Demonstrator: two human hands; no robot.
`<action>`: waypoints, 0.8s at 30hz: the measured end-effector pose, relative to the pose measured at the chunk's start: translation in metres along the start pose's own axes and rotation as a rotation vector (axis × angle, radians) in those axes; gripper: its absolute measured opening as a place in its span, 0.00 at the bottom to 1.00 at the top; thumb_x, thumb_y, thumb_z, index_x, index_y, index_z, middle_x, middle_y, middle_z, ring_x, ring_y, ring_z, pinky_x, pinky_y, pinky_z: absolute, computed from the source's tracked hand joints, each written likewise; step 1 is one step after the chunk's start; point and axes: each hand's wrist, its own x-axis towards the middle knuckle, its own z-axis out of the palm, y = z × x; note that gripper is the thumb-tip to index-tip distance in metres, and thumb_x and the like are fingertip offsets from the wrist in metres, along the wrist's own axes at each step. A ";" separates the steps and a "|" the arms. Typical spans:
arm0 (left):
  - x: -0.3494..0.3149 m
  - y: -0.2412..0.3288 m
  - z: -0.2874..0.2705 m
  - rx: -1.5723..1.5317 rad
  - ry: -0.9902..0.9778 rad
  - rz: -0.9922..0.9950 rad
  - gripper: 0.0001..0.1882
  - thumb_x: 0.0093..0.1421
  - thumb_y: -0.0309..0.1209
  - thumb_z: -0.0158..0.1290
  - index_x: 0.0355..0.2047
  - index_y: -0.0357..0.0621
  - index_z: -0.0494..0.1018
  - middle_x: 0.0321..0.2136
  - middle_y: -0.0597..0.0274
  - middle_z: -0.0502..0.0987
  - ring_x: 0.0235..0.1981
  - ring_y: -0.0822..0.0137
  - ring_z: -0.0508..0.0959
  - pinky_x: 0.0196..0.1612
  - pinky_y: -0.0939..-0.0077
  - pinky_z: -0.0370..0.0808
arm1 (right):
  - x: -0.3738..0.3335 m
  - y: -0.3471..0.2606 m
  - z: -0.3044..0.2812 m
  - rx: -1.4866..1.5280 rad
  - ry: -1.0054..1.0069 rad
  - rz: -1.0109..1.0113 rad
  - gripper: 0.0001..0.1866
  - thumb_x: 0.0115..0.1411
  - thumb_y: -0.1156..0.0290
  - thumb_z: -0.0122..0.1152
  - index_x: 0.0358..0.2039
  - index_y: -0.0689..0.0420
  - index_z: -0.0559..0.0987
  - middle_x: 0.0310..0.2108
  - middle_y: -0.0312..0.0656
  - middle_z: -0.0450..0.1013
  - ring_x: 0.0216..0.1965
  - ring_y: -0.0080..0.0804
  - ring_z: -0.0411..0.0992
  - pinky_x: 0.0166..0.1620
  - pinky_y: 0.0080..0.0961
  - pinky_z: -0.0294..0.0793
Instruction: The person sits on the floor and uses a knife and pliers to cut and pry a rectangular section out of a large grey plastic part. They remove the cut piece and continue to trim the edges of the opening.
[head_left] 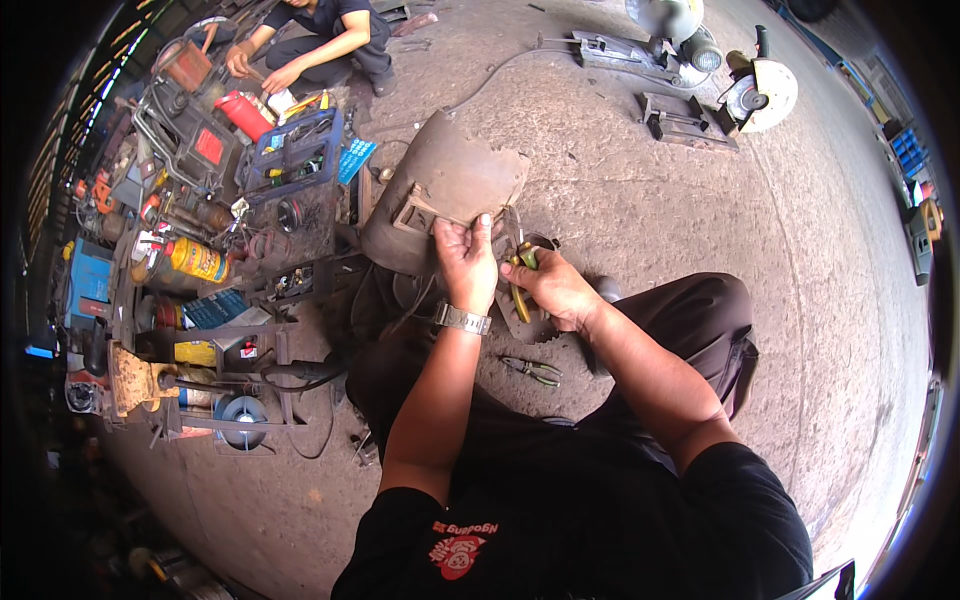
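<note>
My left hand (466,262) is closed on the edge of a worn brown welding mask (460,165), its thumb on the outer face. The mask is a curved shell with a ragged far edge and a raised rectangular window frame (408,212). Just right of it, my right hand (552,290) grips pliers with yellow and green handles (519,302); their jaws are near the mask's edge, and I cannot tell whether they touch it. A second pair of pliers (531,371) lies on the floor between my legs. Below my right hand is a dark piece with a jagged edge (530,328).
A cut-off saw (760,95) and another machine with a motor (700,50) stand at the far right. On the left are a blue toolbox (300,150), a yellow bottle (198,260), a wire spool (243,420) and a metal frame. A co-worker (325,40) crouches at the far left.
</note>
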 end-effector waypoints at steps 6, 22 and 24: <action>-0.001 -0.007 0.000 -0.058 0.003 -0.047 0.17 0.67 0.18 0.54 0.51 0.37 0.60 0.48 0.53 0.75 0.45 0.70 0.79 0.48 0.72 0.83 | 0.010 0.010 -0.005 0.048 -0.077 0.033 0.14 0.68 0.62 0.62 0.36 0.62 0.79 0.28 0.41 0.77 0.29 0.30 0.77 0.33 0.28 0.76; 0.046 0.004 -0.047 0.232 0.283 -0.073 0.17 0.64 0.23 0.60 0.39 0.36 0.60 0.40 0.55 0.73 0.35 0.69 0.78 0.34 0.70 0.86 | 0.030 0.018 -0.061 -1.105 0.107 -0.155 0.21 0.66 0.55 0.59 0.46 0.62 0.79 0.40 0.61 0.80 0.46 0.60 0.78 0.51 0.48 0.78; 0.044 0.005 -0.035 0.133 0.246 -0.110 0.17 0.65 0.23 0.60 0.39 0.37 0.59 0.41 0.56 0.71 0.35 0.68 0.78 0.36 0.67 0.87 | 0.040 0.040 -0.065 -0.872 0.107 -0.139 0.23 0.66 0.54 0.60 0.47 0.63 0.79 0.42 0.61 0.79 0.48 0.60 0.77 0.52 0.45 0.76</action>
